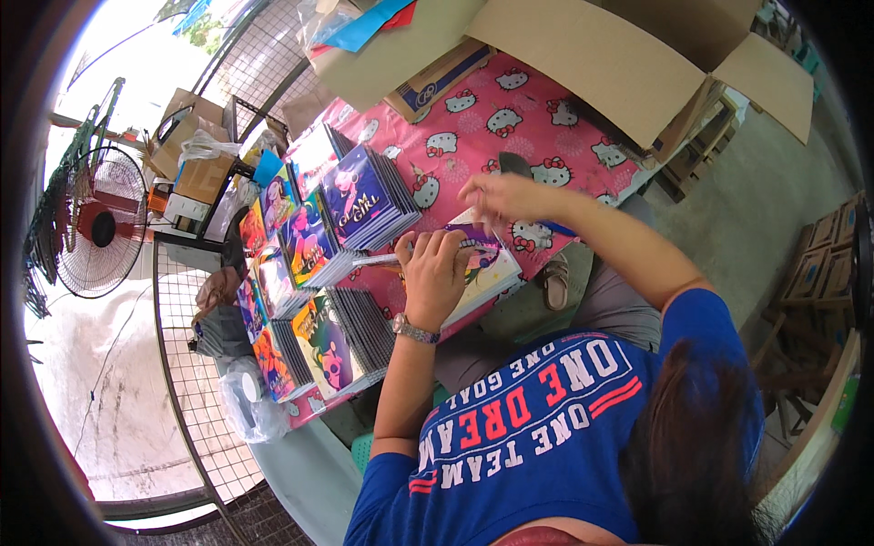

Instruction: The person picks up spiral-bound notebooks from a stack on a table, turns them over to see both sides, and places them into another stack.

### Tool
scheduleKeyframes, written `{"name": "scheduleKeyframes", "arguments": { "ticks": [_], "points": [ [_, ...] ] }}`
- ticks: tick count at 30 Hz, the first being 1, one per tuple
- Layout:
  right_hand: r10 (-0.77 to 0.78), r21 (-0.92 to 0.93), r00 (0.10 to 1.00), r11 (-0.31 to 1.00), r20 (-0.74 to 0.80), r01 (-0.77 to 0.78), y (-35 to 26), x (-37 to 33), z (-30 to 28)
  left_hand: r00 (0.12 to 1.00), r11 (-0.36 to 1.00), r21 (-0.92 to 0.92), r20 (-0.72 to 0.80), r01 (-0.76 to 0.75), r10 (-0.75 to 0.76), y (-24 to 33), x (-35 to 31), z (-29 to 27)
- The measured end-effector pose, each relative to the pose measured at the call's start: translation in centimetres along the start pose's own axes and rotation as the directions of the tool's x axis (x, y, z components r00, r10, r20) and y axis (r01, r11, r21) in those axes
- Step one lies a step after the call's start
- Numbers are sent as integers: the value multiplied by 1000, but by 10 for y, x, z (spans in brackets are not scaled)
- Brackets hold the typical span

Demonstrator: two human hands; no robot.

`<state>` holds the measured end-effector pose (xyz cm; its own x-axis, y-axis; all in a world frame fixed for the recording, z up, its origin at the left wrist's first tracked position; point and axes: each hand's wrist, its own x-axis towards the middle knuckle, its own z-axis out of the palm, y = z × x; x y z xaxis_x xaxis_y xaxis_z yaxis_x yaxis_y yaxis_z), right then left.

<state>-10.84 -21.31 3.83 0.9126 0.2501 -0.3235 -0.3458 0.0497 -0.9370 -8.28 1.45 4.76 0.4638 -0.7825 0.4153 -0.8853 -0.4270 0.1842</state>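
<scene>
My left hand [431, 273], wearing a wristwatch [414, 329], has its bent fingers over a notebook with a purple picture cover [482, 257], at the table's near edge. A pale cream part of that notebook shows toward me. My right hand [503, 197] hovers just beyond its far right side, the fingertips smeared by motion; whether they hold anything cannot be made out. To the left of my hands stand several stacks of spiral notebooks [369, 196] with bright illustrated covers. One front stack [332, 350] lies close to my left forearm.
A pink cat-patterned cloth [455, 127] covers the table. Behind it stands a large open cardboard box [592, 64]. A dark flat object [515, 165] lies past my right hand. At left are a standing fan [100, 223] and a wire-mesh partition [196, 364]. Wooden crates [819, 241] sit right.
</scene>
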Motion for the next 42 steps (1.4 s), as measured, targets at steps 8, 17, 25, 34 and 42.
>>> {"name": "scheduleKeyframes", "arguments": {
  "ticks": [8, 17, 25, 34, 42],
  "points": [
    [-349, -948, 924, 317, -158, -42, 77, 60, -87, 952, 932, 208, -143, 297, -271, 2, -22, 12],
    [-178, -339, 923, 893, 341, 297, -1, -5, -19, 978, 985, -35, -124, 167, -170, -6, -26, 18],
    [-419, 377, 729, 896, 541, 236, -7, 0, -11, 985, 990, -22, -98, 139, -140, -9, -17, 11],
    [-127, -260, 876, 926, 466, 273, -13, 11, -8, 988, 987, -125, -102, 102, -115, -19, -14, 12],
    [-211, 57, 818, 975, 535, 214, -8, 22, -3, 977, 984, -121, -156, 128, -147, -15, -17, 14]
  ]
}}
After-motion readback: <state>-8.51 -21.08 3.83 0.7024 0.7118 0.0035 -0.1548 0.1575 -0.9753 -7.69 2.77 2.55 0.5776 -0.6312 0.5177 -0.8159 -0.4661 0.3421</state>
